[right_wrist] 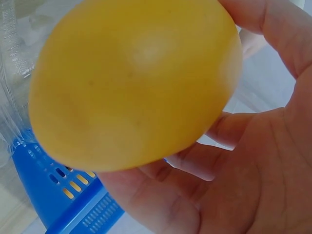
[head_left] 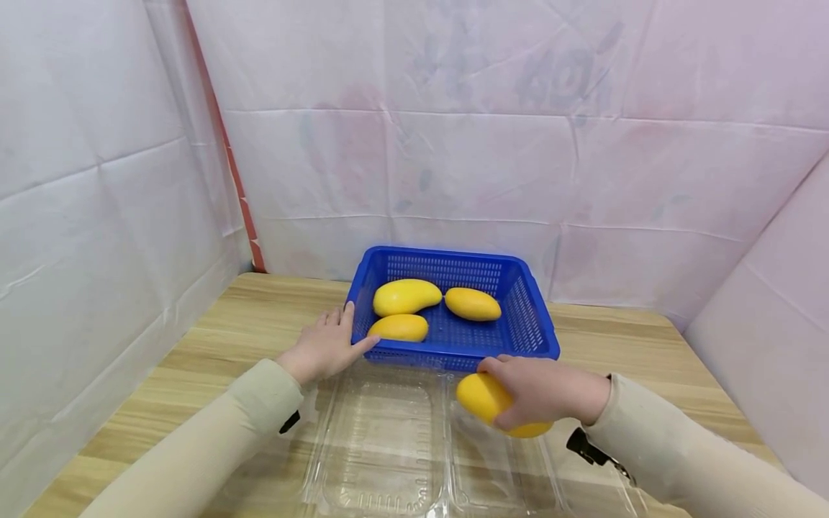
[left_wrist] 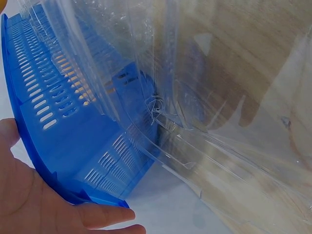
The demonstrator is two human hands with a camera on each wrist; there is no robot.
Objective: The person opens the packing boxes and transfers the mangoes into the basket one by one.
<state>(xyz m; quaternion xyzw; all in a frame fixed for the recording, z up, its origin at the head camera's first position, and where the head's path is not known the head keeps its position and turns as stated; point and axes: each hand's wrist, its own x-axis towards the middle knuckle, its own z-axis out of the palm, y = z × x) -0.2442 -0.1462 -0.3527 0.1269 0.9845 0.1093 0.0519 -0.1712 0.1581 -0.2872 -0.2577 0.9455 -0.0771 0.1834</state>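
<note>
My right hand point(head_left: 540, 388) grips a yellow mango point(head_left: 482, 397) above the right part of a clear plastic container point(head_left: 388, 439). The right wrist view shows the mango point(right_wrist: 131, 87) close up, fingers and thumb around it. My left hand point(head_left: 327, 345) rests with extended fingers on the left front corner of a blue perforated basket point(head_left: 527, 306). In the left wrist view that hand point(left_wrist: 29, 200) touches the basket's rim point(left_wrist: 29, 141). Inside the basket lie a large yellow mango point(head_left: 404, 296), a mango on the right point(head_left: 473, 304) and one at the front left point(head_left: 399, 328).
The clear container stands directly in front of the basket, on a wood-grain table point(head_left: 214, 338). White sheeting point(head_left: 466, 173) hangs behind and on both sides. A red strip point(head_left: 227, 144) runs down the back left corner.
</note>
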